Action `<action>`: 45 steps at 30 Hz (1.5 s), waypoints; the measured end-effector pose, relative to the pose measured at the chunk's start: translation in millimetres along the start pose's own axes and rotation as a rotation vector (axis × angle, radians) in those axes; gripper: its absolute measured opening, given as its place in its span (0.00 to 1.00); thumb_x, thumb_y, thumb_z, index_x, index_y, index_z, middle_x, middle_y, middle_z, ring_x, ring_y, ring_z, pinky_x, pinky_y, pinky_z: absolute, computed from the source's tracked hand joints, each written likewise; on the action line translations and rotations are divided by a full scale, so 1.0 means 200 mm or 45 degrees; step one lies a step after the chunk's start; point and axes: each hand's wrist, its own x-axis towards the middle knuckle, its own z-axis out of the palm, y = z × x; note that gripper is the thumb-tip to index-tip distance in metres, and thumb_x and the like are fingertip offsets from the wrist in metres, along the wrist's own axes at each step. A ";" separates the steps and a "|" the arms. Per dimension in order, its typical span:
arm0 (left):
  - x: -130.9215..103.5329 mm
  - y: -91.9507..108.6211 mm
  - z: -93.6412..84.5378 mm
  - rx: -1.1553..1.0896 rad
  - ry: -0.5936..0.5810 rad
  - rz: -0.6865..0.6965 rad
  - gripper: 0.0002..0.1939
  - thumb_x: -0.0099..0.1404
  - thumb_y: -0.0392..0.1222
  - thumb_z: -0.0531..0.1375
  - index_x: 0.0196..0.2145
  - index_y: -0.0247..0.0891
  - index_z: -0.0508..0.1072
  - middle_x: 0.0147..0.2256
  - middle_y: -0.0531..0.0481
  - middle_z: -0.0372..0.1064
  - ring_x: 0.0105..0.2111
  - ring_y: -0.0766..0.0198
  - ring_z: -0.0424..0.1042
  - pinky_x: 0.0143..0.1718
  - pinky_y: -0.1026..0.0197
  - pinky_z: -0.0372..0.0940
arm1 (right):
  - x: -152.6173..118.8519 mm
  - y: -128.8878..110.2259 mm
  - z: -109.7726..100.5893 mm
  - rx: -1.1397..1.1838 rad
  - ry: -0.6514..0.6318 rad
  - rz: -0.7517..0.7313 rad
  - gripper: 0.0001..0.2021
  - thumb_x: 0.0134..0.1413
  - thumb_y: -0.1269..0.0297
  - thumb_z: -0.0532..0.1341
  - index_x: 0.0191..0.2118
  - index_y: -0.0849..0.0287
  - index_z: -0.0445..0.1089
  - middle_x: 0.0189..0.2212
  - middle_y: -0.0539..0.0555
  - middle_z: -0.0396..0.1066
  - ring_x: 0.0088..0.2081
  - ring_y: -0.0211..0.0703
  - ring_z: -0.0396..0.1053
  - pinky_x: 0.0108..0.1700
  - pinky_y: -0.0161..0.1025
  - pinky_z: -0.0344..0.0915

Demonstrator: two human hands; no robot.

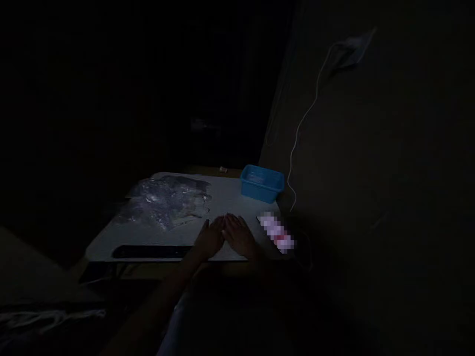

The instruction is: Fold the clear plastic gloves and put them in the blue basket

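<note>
In the dim light, both of my hands lie palm down at the front of a small white table [226,190]. My left hand [211,240] is flat with its fingers stretched forward and the thumb apart. Beside it, touching near the fingertips, my right hand [239,236] rests flat as well, fingers extended. Neither hand holds anything. To the left of my hands is a spread of clear, crinkled plastic [165,200], perhaps bags; what is in it is too dark to tell. A lit phone [276,231] with a blurred screen lies right of my right hand.
A blue plastic basket [261,190] stands at the table's back right corner. A dark slot [148,251] runs along the front edge. From a wall socket [352,49] a white cable [299,131] hangs down beside the table. A small pale object [223,169] sits behind the table.
</note>
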 end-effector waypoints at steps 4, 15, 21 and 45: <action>0.00 0.00 0.01 -0.004 0.010 -0.018 0.26 0.63 0.38 0.41 0.58 0.30 0.52 0.59 0.40 0.49 0.59 0.57 0.48 0.57 0.45 0.45 | 0.00 -0.01 0.00 -0.009 0.006 0.011 0.26 0.61 0.56 0.38 0.59 0.67 0.50 0.59 0.60 0.50 0.61 0.44 0.45 0.60 0.48 0.42; 0.00 0.00 0.01 0.007 0.041 -0.013 0.26 0.63 0.40 0.42 0.58 0.30 0.52 0.59 0.39 0.49 0.59 0.56 0.48 0.56 0.44 0.45 | 0.00 -0.02 -0.02 -0.020 -0.034 0.042 0.26 0.61 0.56 0.38 0.58 0.67 0.53 0.58 0.61 0.52 0.60 0.46 0.46 0.60 0.52 0.40; 0.00 0.00 0.01 0.015 0.040 -0.020 0.26 0.63 0.41 0.42 0.58 0.31 0.53 0.59 0.39 0.50 0.59 0.56 0.48 0.56 0.44 0.45 | -0.01 -0.03 -0.03 -0.046 -0.065 0.046 0.26 0.61 0.56 0.38 0.58 0.66 0.53 0.58 0.61 0.51 0.61 0.46 0.45 0.60 0.52 0.40; 0.00 -0.01 -0.03 -0.052 0.094 0.060 0.23 0.63 0.42 0.45 0.56 0.35 0.57 0.56 0.40 0.56 0.57 0.55 0.53 0.54 0.45 0.49 | 0.07 0.12 -0.07 0.430 -0.010 0.365 0.20 0.43 0.71 0.59 0.47 0.60 0.66 0.46 0.56 0.68 0.48 0.43 0.64 0.51 0.39 0.59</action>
